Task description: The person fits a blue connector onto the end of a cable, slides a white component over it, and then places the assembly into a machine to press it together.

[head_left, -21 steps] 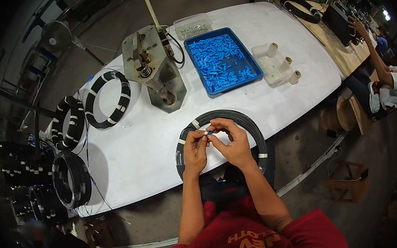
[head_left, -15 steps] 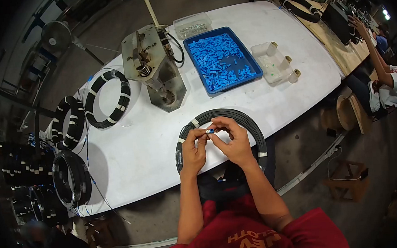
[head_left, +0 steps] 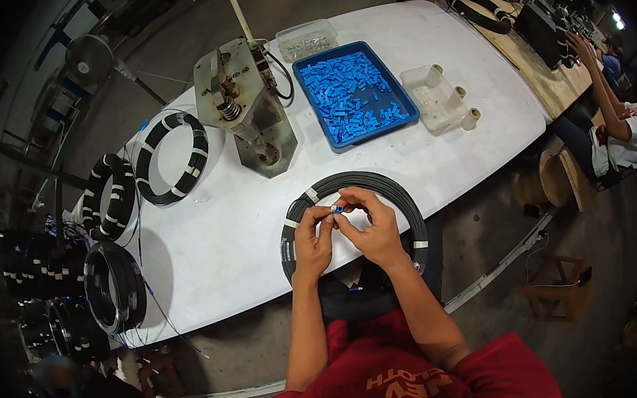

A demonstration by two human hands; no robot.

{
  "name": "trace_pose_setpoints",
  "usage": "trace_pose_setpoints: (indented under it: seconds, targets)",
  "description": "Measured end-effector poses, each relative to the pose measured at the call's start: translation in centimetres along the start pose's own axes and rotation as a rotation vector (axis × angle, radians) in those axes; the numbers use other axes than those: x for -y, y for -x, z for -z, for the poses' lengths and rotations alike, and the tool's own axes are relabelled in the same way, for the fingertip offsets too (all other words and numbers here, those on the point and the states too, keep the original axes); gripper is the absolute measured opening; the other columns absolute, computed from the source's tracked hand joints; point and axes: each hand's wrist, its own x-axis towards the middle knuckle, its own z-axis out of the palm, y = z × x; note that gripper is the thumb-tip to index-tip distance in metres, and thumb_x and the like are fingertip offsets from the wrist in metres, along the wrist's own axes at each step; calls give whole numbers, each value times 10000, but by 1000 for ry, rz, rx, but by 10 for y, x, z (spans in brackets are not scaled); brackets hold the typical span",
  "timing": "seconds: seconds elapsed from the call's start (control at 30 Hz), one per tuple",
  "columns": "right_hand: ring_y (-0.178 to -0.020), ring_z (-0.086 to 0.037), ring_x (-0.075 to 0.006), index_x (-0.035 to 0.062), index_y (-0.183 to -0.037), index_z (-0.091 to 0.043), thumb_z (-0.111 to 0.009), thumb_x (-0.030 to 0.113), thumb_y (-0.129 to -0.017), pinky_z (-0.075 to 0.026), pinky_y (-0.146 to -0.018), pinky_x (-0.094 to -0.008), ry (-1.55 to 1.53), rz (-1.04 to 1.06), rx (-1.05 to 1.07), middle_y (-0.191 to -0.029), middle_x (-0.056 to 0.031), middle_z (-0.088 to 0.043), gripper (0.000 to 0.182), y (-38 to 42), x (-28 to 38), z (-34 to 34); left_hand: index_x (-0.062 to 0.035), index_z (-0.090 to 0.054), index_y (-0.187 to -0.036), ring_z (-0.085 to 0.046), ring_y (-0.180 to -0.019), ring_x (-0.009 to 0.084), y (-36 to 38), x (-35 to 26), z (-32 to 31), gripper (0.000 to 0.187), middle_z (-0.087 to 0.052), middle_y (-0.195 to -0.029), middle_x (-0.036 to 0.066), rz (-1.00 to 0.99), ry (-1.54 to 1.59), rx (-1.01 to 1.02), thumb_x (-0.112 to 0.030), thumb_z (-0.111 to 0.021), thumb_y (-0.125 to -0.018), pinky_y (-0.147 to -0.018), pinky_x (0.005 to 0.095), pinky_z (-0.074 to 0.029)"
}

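Both hands meet over a black cable coil point(head_left: 407, 199) near the table's front edge. A small blue and white connector point(head_left: 337, 209) sits between their fingertips. My left hand point(head_left: 313, 240) is closed in a pinch on its left side. From the right, my right hand point(head_left: 373, 228) pinches the same connector between thumb and fingers. The fingers hide part of the connector, and its fine details are too small to tell.
Beyond the hands are a metal press point(head_left: 240, 108), a blue tray point(head_left: 337, 147) of blue connector parts, and clear plastic boxes point(head_left: 442, 107). More cable coils point(head_left: 199, 160) lie at left. A co-worker point(head_left: 623, 126) sits at right.
The hands stay together around the connector with only slight finger movement. The view has shifted a little.
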Motion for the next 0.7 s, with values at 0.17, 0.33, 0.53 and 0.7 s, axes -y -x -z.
trace_pose_setpoints:
  seconds: [0.17, 0.33, 0.53, 0.7]
  targets:
    - [-855, -676, -190, 5, -1263, -518, -707, -8, -817, -542, -801, -311, 1, 13, -11, -924, -110, -681, 485, 2, -3, 0, 18, -625, -1051, -617, -898, 146, 1, 3, 1, 95, -658, -952, 78, 18, -51, 49, -43, -604, -982, -822, 286, -494]
    - [-823, -656, -178, 18, -1296, -447, -698, -17, -805, -531, -777, -305, -1, 16, 3, -890, -99, -664, 553, 4, -6, 2, 26, -643, -1063, -634, -946, 151, 4, 1, -3, 125, -678, -1003, 81, 51, 99, 41, -56, -629, -970, -891, 290, -491]
    - [-815, -649, -172, 15, -1296, -445, -699, -21, -802, -529, -771, -304, 18, 34, 16, -878, -98, -664, 557, 4, -7, 2, 32, -657, -1037, -637, -973, 146, 5, 5, -1, 127, -693, -1011, 76, 161, 92, 39, -73, -647, -966, -918, 290, -486]
    - [-833, -662, -178, 9, -1325, -435, -719, -14, -812, -536, -781, -315, 59, 30, 36, -933, -121, -696, 588, 0, -7, 7, 23, -647, -1033, -628, -944, 125, 4, 7, -2, 121, -683, -974, 59, 198, 91, 28, -81, -645, -972, -892, 279, -489]
